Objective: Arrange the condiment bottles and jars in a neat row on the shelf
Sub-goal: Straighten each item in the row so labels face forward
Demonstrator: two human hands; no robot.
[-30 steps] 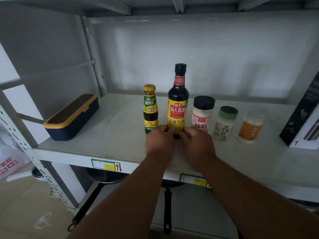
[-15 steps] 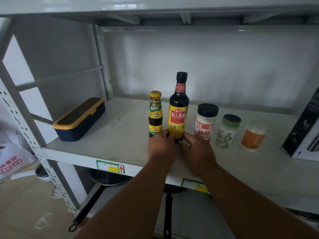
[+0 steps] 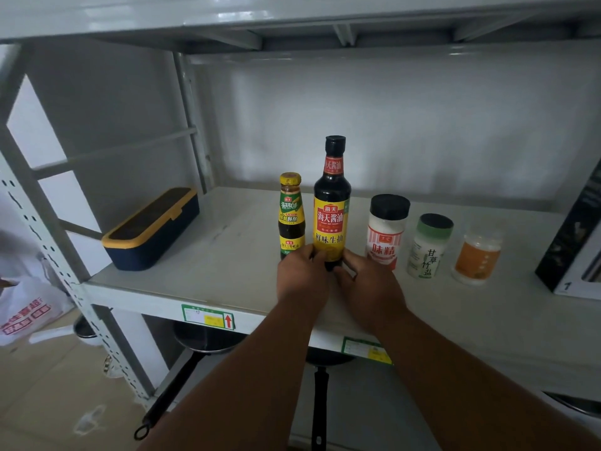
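Head view: both your hands are at the base of the soy sauce bottle [image 3: 332, 203]. Left hand [image 3: 300, 271] and right hand [image 3: 369, 281] curl round its foot from either side, same grip as a second ago. Bottle position on the shelf [image 3: 227, 275] barely differs from the earlier frames; the apparent shift looks mostly like your head moving, so I'd call this a small squaring-up, not a relocation.

Row as it stands, near the middle of the shelf, set back from the front edge:
- oyster sauce bottle [image 3: 291, 216], just left of the soy, nearly touching
- soy sauce bottle, upright
- MSG jar [image 3: 387, 232], small gap
- bamboo salt jar [image 3: 428, 247]
- orange jar [image 3: 477, 255], label too blurred to read

All five upright and roughly in line. Probably last touch-up; gaps aren't even yet, soy-to-MSG is wider. Blue box [image 3: 151, 231] sits at the left end, well apart.
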